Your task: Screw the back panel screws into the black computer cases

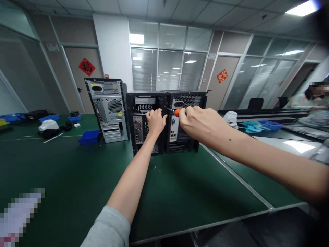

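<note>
My left hand (156, 122) reaches to the rear of the middle black computer case (164, 133), its fingers curled against the back panel below the top opening. Closed in my right hand (195, 118) is a screwdriver (177, 112) with an orange handle. Its thin shaft points left, with the tip at or near the right edge of the middle case; whether it touches a screw is too small to tell. Close on the right stands another black computer case (180, 145), partly hidden by my right hand. A grey computer tower (110, 113) stands upright to the left.
The cases stand on a green-topped table (102, 192). A blue tray (89, 137) lies beside the grey tower. White and black items (48, 126) sit farther left. Light blue gloves (250, 126) and a blue tray (272, 125) are at right. Another person (305, 101) is at far right.
</note>
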`<act>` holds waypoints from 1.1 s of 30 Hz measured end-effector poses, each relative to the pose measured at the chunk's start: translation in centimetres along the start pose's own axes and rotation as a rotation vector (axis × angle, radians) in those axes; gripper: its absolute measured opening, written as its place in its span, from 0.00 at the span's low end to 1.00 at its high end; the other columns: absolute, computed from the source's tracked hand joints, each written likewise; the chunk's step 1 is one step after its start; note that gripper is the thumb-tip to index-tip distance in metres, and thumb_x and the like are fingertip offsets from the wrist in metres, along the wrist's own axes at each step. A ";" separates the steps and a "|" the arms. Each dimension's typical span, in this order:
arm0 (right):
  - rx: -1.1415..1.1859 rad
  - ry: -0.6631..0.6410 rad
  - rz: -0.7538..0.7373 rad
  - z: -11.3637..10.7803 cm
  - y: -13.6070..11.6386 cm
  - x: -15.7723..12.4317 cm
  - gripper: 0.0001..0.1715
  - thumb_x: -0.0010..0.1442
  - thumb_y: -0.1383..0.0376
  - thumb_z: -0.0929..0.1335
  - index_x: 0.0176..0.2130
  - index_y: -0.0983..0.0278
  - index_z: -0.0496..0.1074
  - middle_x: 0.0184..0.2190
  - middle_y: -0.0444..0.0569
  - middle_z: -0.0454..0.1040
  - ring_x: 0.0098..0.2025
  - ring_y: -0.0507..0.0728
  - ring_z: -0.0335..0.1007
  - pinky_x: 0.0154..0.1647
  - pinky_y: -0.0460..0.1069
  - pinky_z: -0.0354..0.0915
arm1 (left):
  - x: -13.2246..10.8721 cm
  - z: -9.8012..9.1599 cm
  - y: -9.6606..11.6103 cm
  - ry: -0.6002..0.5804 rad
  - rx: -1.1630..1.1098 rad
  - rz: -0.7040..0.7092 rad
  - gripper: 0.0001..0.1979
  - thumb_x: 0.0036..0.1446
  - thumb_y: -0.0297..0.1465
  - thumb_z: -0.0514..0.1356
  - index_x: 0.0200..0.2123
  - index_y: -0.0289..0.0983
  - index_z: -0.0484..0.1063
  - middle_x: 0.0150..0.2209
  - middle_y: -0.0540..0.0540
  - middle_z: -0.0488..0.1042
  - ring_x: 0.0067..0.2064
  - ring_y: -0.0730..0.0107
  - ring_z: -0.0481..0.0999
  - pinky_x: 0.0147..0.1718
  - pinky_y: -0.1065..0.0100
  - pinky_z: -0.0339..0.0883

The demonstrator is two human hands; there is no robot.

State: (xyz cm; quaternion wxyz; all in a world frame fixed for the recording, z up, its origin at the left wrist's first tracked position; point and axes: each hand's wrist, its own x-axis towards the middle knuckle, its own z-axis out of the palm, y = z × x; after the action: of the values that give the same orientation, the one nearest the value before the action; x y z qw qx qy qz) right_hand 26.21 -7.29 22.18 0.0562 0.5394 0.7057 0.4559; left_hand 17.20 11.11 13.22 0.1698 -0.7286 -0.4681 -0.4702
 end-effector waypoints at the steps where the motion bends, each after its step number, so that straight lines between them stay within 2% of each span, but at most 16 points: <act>1: 0.008 -0.006 0.009 0.0 -0.1 0.0 0.15 0.56 0.78 0.54 0.36 0.73 0.66 0.27 0.57 0.69 0.29 0.57 0.67 0.21 0.46 0.44 | 0.0 0.0 0.0 -0.001 0.000 0.001 0.14 0.58 0.37 0.53 0.43 0.35 0.67 0.40 0.42 0.73 0.46 0.58 0.66 0.49 0.58 0.49; 6: 0.064 -0.035 0.031 0.0 -0.5 0.1 0.16 0.55 0.79 0.53 0.35 0.73 0.66 0.26 0.57 0.69 0.27 0.57 0.68 0.20 0.47 0.45 | 0.0 -0.1 0.1 -0.013 -0.001 -0.011 0.14 0.58 0.37 0.52 0.43 0.35 0.67 0.40 0.42 0.73 0.46 0.58 0.66 0.49 0.58 0.49; 13: 0.164 -0.025 0.044 0.0 -0.7 0.2 0.17 0.52 0.80 0.54 0.35 0.73 0.67 0.28 0.60 0.71 0.29 0.58 0.69 0.22 0.47 0.50 | 0.0 -0.1 0.1 -0.022 -0.018 -0.015 0.13 0.59 0.37 0.51 0.43 0.36 0.67 0.41 0.42 0.74 0.46 0.58 0.66 0.49 0.58 0.49; 21: 0.282 -0.034 0.124 0.4 -1.2 0.6 0.15 0.54 0.76 0.55 0.36 0.73 0.67 0.28 0.62 0.72 0.29 0.61 0.71 0.23 0.48 0.55 | -0.1 -0.2 0.1 -0.034 -0.026 -0.022 0.13 0.59 0.37 0.51 0.43 0.37 0.67 0.41 0.41 0.73 0.47 0.58 0.65 0.50 0.57 0.48; 33: 0.395 -0.175 0.276 0.1 -1.3 0.9 0.14 0.58 0.72 0.54 0.38 0.71 0.65 0.29 0.62 0.73 0.32 0.64 0.72 0.25 0.49 0.57 | -0.1 -0.1 -0.1 -0.020 -0.020 -0.008 0.13 0.59 0.37 0.52 0.43 0.36 0.67 0.41 0.42 0.73 0.46 0.58 0.66 0.50 0.58 0.49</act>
State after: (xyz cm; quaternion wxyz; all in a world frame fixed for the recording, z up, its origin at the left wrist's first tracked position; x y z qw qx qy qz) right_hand 25.00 -6.49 21.54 -0.0520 0.6687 0.6932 0.2640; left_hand 17.06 10.97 13.17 0.1559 -0.7330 -0.4679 -0.4685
